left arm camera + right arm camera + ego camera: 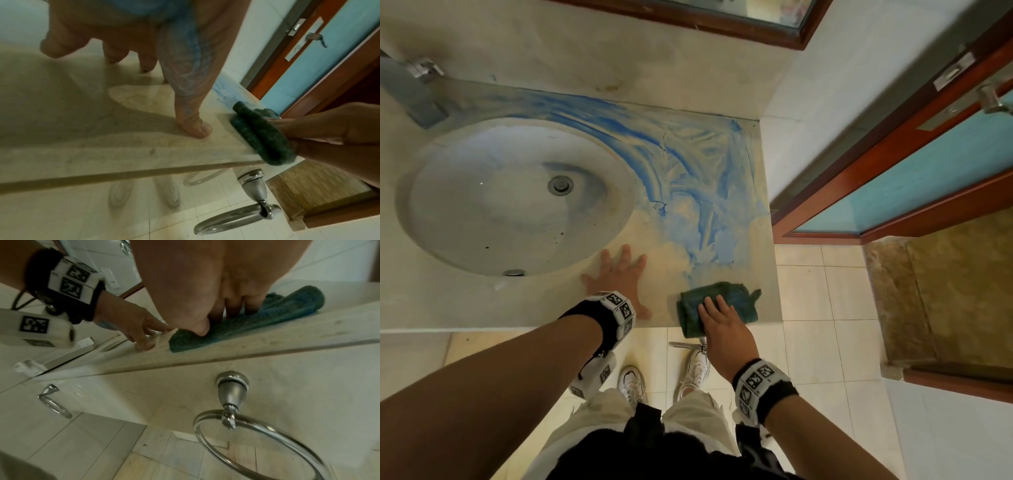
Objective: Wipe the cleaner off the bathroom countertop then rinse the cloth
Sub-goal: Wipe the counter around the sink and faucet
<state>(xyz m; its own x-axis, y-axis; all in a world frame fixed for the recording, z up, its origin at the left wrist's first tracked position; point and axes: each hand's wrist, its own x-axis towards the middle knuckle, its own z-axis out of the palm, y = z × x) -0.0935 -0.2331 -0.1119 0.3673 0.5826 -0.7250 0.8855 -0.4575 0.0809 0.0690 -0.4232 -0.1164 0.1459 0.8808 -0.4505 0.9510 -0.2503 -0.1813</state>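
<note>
Blue cleaner (688, 171) is smeared in streaks over the beige countertop (664, 263) to the right of the sink basin (510, 198). A folded dark teal cloth (729, 296) (261, 138) (267, 316) lies at the counter's front right corner, its near end overhanging the edge. My right hand (722, 322) (329, 126) (226, 288) presses down on the cloth with straight fingers and thumb. Spread flat on the counter, my left hand (619, 274) (174, 48) (131, 324) rests between the basin and the cloth, with blue cleaner on its palm.
A faucet (410, 89) stands at the back left of the basin. A chrome towel ring (257, 443) (236, 222) hangs on the counter front below the cloth. A wood-framed door (911, 164) stands to the right, and a framed mirror (722, 20) hangs above the back wall.
</note>
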